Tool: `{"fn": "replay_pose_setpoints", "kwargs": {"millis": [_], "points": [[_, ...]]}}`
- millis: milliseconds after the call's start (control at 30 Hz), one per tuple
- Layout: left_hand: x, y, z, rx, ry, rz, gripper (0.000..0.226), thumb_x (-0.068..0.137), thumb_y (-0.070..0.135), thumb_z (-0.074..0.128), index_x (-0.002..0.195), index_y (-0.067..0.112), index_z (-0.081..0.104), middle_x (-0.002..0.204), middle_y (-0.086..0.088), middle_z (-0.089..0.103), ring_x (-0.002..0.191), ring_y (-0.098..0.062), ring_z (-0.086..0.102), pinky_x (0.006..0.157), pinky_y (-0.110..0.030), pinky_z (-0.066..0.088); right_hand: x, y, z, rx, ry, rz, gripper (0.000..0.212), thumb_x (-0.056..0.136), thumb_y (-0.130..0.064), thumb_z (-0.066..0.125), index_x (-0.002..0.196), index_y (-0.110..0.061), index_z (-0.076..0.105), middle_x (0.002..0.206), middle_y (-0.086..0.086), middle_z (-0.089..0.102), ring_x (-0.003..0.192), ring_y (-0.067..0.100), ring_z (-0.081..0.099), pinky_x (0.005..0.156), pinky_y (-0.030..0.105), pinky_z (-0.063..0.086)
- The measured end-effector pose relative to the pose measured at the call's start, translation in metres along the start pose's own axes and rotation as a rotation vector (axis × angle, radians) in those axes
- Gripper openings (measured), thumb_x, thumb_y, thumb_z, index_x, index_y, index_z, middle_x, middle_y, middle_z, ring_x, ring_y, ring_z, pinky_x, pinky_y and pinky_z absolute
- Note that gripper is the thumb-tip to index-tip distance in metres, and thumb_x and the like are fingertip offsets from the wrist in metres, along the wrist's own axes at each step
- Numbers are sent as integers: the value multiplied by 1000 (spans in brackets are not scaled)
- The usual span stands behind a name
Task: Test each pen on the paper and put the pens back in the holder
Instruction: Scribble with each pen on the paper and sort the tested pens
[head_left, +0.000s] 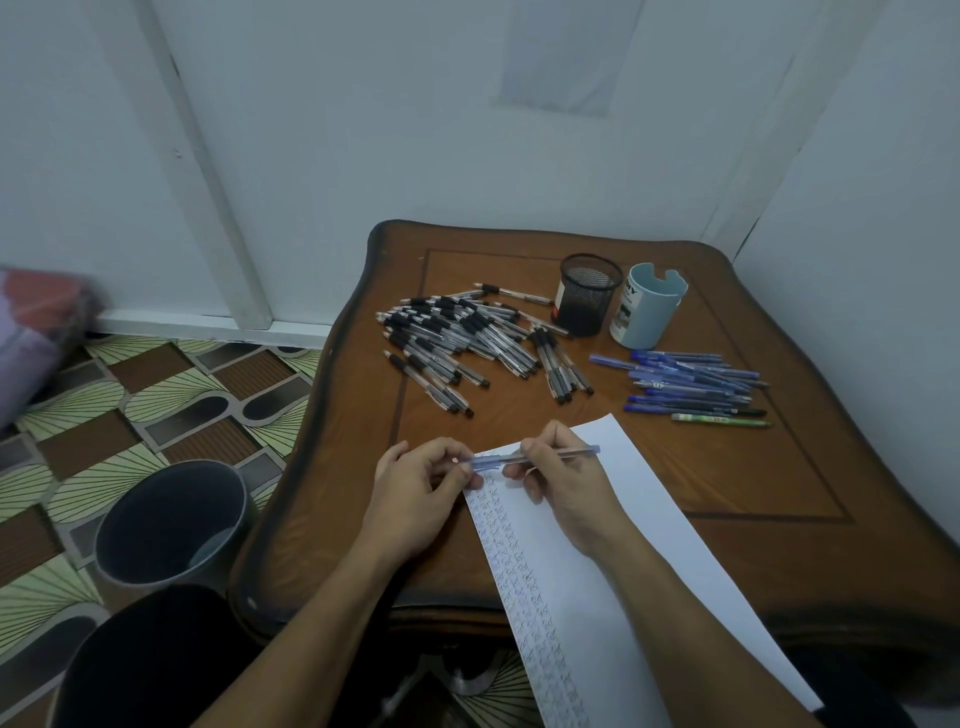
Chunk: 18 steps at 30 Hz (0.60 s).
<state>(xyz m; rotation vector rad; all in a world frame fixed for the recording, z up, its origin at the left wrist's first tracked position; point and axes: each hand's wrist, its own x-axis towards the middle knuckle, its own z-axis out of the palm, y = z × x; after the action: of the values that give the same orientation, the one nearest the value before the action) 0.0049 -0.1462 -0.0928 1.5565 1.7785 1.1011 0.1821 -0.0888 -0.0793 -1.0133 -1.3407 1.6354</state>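
A blue pen lies level just above the white paper, held between both hands. My right hand grips its barrel. My left hand pinches its left end, where the cap sits. The paper's left edge carries columns of small blue test marks. Behind it, a large heap of black pens covers the table's middle, and a smaller pile of blue pens lies at the right. A black mesh holder and a pale blue holder stand at the back.
The brown wooden table has curved edges and stands in a corner of white walls. A dark bin stands on the patterned floor at its left. A green pen lies in front of the blue pile.
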Motion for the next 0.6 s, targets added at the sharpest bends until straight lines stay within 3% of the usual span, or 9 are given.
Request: {"fn": "replay_pose_setpoints", "kwargs": {"millis": [133,200,267,367,467,600], "points": [[-3,-1,4,81,28,22,4,94,37,56,89,37,56,81,26,69,93,13,57,115,-32,12,1,-4,3,68,50,33,14,94,-6,63,86,-10,51,63,4,57,55,13,46,48,20,39],[-5,-2,6,133,46,49,5,92,41,57,89,38,56,81,23,68,91,12,58,115,-31,13,1,-12,2,165,73,112,21,87,-4,70,84,-12,51,62,4,51,53,12,43,46,21,37],[-6,-2,7,174,55,77,7,92,43,56,91,36,56,83,23,68,89,10,59,116,-32,13,1,-26,-7,108,82,179,21,80,-5,77,79,-12,57,63,4,54,51,11,47,44,22,36],[-7,-5,6,206,47,99,7,92,44,56,93,37,56,84,23,67,93,11,58,118,-36,13,-2,-51,-22,-272,-9,158,16,73,-9,84,73,-13,69,65,0,65,57,10,55,49,25,37],[-10,-6,5,228,23,127,13,90,47,59,101,41,59,89,31,63,120,12,43,119,-37,10,-9,-66,-32,-577,-66,125,12,72,-15,86,74,-20,76,73,-9,72,72,1,63,67,24,42],[-14,1,2,308,-43,143,42,85,51,64,124,38,61,124,27,53,132,4,33,118,-34,3,-14,-63,-53,-1062,-116,43,10,81,-22,80,80,-30,75,85,-17,70,82,-1,59,71,18,41]]}}
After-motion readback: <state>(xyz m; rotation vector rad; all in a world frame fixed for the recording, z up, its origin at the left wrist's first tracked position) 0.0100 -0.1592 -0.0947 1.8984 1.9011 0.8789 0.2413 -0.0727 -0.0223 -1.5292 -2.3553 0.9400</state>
